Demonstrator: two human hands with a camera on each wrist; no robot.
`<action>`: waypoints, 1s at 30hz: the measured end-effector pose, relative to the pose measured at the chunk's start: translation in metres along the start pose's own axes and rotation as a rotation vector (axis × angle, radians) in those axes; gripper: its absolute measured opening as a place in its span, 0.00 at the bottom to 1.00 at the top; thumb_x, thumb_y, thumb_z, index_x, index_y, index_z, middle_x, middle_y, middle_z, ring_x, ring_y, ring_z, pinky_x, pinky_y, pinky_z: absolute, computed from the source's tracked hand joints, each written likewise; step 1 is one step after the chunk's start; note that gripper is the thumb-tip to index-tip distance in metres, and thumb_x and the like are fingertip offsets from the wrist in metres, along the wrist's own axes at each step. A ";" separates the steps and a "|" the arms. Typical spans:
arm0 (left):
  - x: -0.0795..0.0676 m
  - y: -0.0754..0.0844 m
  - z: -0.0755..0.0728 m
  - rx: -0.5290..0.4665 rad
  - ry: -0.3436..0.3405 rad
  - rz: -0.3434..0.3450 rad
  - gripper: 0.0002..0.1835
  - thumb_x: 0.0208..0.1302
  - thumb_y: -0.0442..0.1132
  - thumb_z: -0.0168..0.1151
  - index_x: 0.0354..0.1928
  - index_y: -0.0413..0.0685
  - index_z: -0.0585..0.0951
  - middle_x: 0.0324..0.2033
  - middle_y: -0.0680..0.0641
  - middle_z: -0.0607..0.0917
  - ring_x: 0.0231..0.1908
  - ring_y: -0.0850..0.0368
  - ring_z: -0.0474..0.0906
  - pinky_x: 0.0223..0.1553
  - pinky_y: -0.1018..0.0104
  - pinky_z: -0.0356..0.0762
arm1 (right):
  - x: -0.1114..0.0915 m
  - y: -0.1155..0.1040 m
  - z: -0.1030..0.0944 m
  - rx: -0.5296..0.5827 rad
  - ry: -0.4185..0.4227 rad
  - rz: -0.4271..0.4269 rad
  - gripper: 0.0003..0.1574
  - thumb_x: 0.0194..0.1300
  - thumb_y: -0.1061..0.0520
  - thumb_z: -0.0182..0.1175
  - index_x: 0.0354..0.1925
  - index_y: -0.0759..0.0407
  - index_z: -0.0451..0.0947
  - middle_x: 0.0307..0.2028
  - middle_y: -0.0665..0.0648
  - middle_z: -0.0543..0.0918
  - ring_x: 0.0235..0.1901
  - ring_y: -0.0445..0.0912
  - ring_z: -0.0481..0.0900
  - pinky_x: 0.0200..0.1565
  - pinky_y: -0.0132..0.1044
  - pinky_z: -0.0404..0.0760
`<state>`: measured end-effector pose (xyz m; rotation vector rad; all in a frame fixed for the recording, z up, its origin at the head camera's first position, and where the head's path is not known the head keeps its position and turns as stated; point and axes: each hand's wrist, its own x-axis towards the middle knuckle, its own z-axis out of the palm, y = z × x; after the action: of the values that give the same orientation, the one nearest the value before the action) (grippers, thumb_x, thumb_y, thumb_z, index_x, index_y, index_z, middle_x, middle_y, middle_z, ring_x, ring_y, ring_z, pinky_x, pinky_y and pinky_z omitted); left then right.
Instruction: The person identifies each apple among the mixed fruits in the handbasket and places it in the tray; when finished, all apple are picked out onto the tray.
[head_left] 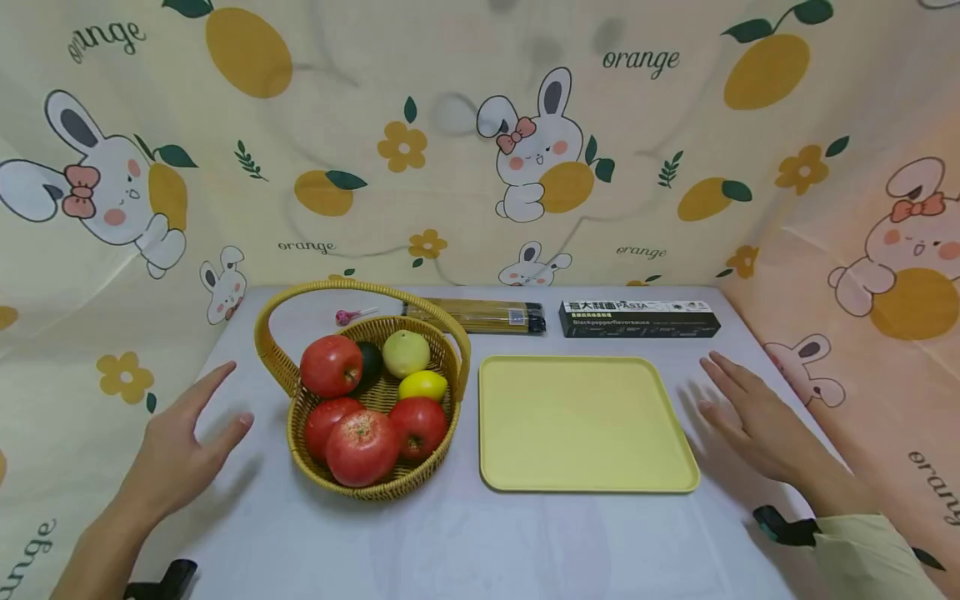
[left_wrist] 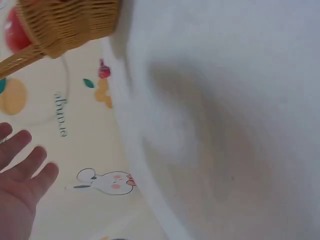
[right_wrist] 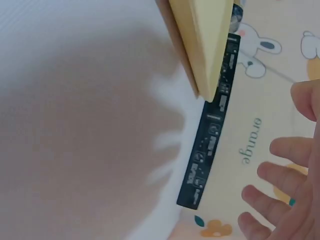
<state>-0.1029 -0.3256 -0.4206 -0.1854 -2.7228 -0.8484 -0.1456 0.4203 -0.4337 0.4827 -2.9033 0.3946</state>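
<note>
My left hand (head_left: 174,454) hovers left of a wicker basket (head_left: 375,492), its fingers extended and holding nothing. Inside the basket are several red fruits, such as the apple (head_left: 331,366) on the upper left, plus a pale green fruit (head_left: 406,353), a yellow lemon (head_left: 422,386) and a dark green fruit (head_left: 368,367) partly hidden by the apple. To the right of the basket lies a yellow tray (head_left: 585,425). Beyond the tray's right edge, my right hand (head_left: 765,425) is held with its fingers spread, touching nothing; those fingers (right_wrist: 272,200) also show in the right wrist view.
Behind the tray stands a black pasta box (head_left: 639,320). Left of it lies a long pack (head_left: 480,317), apparently of spaghetti, and near that a small pink-wrapped lollipop (head_left: 352,316). A printed cloth (head_left: 450,83) hangs around the white table (head_left: 420,550).
</note>
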 end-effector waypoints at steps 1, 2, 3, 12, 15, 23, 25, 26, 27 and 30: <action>-0.004 0.001 -0.003 -0.025 0.009 -0.008 0.41 0.77 0.46 0.69 0.86 0.51 0.64 0.78 0.31 0.73 0.74 0.31 0.72 0.77 0.38 0.71 | -0.001 0.000 -0.002 -0.006 0.012 -0.005 0.48 0.82 0.48 0.61 0.89 0.51 0.53 0.84 0.69 0.60 0.77 0.74 0.63 0.80 0.73 0.58; -0.008 0.003 -0.005 -0.051 0.016 -0.016 0.40 0.77 0.45 0.70 0.85 0.53 0.65 0.77 0.32 0.74 0.75 0.42 0.74 0.78 0.51 0.74 | -0.002 -0.001 -0.004 -0.013 0.025 -0.010 0.47 0.82 0.49 0.62 0.88 0.51 0.54 0.83 0.68 0.62 0.76 0.73 0.65 0.79 0.72 0.60; -0.012 0.005 -0.007 -0.080 0.024 -0.015 0.39 0.76 0.43 0.71 0.85 0.54 0.67 0.76 0.34 0.75 0.74 0.54 0.76 0.76 0.66 0.74 | -0.003 -0.001 -0.005 -0.019 0.042 -0.015 0.47 0.81 0.49 0.63 0.88 0.50 0.56 0.82 0.68 0.65 0.75 0.73 0.67 0.81 0.67 0.61; -0.030 0.037 -0.020 -0.613 -0.211 0.004 0.31 0.80 0.26 0.57 0.82 0.44 0.70 0.73 0.58 0.82 0.64 0.67 0.85 0.56 0.76 0.85 | 0.005 -0.006 -0.009 -0.007 0.135 -0.053 0.40 0.77 0.53 0.67 0.81 0.56 0.69 0.72 0.71 0.77 0.69 0.72 0.75 0.81 0.59 0.66; -0.028 0.049 -0.017 -0.751 -0.297 0.030 0.31 0.79 0.22 0.54 0.81 0.39 0.69 0.74 0.48 0.82 0.65 0.57 0.87 0.59 0.70 0.87 | 0.013 -0.008 -0.004 0.018 0.122 -0.032 0.36 0.79 0.53 0.66 0.79 0.59 0.71 0.71 0.71 0.78 0.69 0.73 0.74 0.72 0.72 0.70; -0.019 0.073 0.008 -0.739 -0.410 0.069 0.32 0.76 0.25 0.63 0.80 0.38 0.70 0.74 0.43 0.80 0.67 0.63 0.83 0.60 0.66 0.87 | 0.032 -0.008 0.012 0.108 0.143 0.016 0.27 0.80 0.54 0.64 0.71 0.61 0.79 0.67 0.72 0.82 0.66 0.74 0.78 0.60 0.77 0.77; -0.017 0.076 0.014 -0.724 -0.420 0.053 0.33 0.76 0.28 0.66 0.80 0.40 0.71 0.75 0.42 0.78 0.68 0.67 0.80 0.61 0.66 0.87 | 0.036 -0.007 0.015 0.125 0.126 0.033 0.26 0.81 0.53 0.63 0.70 0.62 0.80 0.66 0.73 0.83 0.66 0.74 0.78 0.60 0.78 0.78; -0.016 0.078 0.016 -0.710 -0.420 0.043 0.33 0.76 0.29 0.67 0.80 0.42 0.71 0.75 0.41 0.77 0.68 0.70 0.79 0.60 0.67 0.87 | 0.038 -0.007 0.017 0.134 0.108 0.046 0.26 0.82 0.52 0.63 0.70 0.63 0.80 0.67 0.73 0.83 0.66 0.75 0.78 0.60 0.78 0.77; -0.015 0.080 0.018 -0.694 -0.420 0.030 0.33 0.76 0.31 0.68 0.79 0.43 0.72 0.76 0.41 0.77 0.68 0.71 0.78 0.60 0.67 0.87 | 0.039 -0.006 0.018 0.144 0.080 0.065 0.27 0.83 0.51 0.62 0.71 0.63 0.79 0.67 0.74 0.82 0.67 0.75 0.77 0.61 0.79 0.76; -0.014 0.088 0.024 -0.609 -0.394 0.003 0.33 0.74 0.38 0.73 0.78 0.48 0.74 0.75 0.42 0.77 0.67 0.71 0.77 0.60 0.70 0.86 | 0.043 -0.003 0.021 0.185 -0.045 0.145 0.33 0.85 0.45 0.57 0.76 0.62 0.75 0.72 0.75 0.77 0.71 0.77 0.72 0.66 0.81 0.72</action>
<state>-0.0771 -0.2404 -0.3967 -0.5269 -2.6992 -1.7849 -0.1874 0.3986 -0.4438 0.3101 -2.9692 0.6862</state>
